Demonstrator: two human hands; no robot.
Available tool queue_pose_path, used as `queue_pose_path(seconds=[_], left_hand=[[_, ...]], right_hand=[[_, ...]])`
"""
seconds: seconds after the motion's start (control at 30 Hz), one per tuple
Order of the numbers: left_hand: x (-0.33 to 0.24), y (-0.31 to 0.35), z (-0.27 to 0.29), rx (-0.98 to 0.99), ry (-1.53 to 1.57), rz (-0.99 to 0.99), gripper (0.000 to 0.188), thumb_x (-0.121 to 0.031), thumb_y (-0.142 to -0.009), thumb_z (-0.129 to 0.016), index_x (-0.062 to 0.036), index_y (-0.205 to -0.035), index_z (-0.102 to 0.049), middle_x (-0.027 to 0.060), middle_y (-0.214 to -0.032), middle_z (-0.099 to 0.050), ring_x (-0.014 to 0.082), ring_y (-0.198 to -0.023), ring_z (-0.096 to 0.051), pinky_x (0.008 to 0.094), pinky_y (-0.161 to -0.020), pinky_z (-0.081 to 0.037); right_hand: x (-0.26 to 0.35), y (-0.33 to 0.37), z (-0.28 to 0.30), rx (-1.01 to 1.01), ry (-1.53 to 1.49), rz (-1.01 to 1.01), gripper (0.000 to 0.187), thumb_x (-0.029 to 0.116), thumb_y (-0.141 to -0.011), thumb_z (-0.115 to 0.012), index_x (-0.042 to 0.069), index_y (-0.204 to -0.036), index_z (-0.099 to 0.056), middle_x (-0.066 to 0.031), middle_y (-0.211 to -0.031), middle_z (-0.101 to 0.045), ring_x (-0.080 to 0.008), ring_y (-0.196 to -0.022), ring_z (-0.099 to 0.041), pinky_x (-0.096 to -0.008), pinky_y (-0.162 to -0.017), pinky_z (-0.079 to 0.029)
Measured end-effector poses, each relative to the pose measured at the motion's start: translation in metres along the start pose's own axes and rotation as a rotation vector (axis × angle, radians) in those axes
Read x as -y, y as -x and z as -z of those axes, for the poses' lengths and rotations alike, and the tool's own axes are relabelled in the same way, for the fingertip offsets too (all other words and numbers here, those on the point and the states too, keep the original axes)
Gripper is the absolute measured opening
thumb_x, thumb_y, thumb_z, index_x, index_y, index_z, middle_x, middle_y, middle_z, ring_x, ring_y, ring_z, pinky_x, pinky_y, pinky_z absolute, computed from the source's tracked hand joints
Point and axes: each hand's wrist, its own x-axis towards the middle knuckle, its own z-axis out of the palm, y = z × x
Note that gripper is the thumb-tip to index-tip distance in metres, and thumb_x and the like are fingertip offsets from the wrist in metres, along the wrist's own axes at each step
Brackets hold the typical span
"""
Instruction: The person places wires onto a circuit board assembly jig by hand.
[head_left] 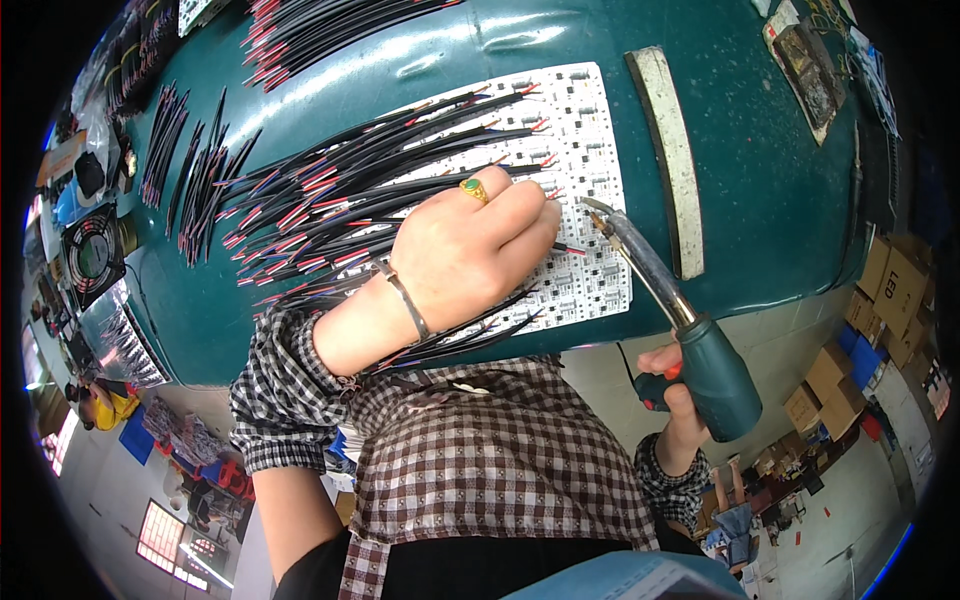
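My left hand [475, 245] lies over a white circuit board panel [600, 130], fingers curled and pressed together. Its fingertips are turned down, so I cannot see what they pinch. Black cables [390, 150] with red and bare ends run across the panel to the left, under and around this hand. In my right hand [682, 405] is a soldering gun [725, 385] with a dark green body, gripped by its handle. Its long metal barrel points up and left. The bent tip [595, 205] is over the panel, just right of my left fingers; whether it touches is unclear.
A worn pale strip [668, 160] lies right of the panel on the green table [740, 190]. More black cables [330, 35] lie at the back, with loose bundles [205, 185] at left. A small fan [93, 253] stands at the left edge. Cardboard boxes [890, 290] sit beyond the right edge.
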Motion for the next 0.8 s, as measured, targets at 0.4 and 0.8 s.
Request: queue_pose_path(seconds=[0.4,0.8], left_hand=[[-0.045,-0.009,0.044,0.037,-0.065,0.331,0.04,0.003,-0.07,-0.067,-0.0025,-0.11,-0.071,0.0085,-0.093,-0.059,0.0242,-0.08,-0.06,0.0344,-0.069,-0.05],[-0.037,0.006,0.098,-0.05,0.162,0.267,0.034,0.009,-0.077,-0.065,0.0028,-0.109,-0.072,0.0129,-0.092,-0.067,0.0264,-0.081,-0.065,0.0352,-0.071,-0.051]], right_hand=[[-0.004,-0.001,0.01,0.039,0.025,0.051,0.067,0.038,-0.093,-0.068,-0.017,-0.128,-0.05,-0.015,-0.092,-0.066,-0.0243,-0.079,-0.068,-0.035,-0.071,-0.06],[-0.012,-0.005,0.012,0.014,-0.104,0.054,0.072,0.038,-0.088,-0.076,-0.013,-0.131,-0.048,-0.015,-0.098,-0.068,-0.0244,-0.088,-0.069,-0.0372,-0.077,-0.057]])
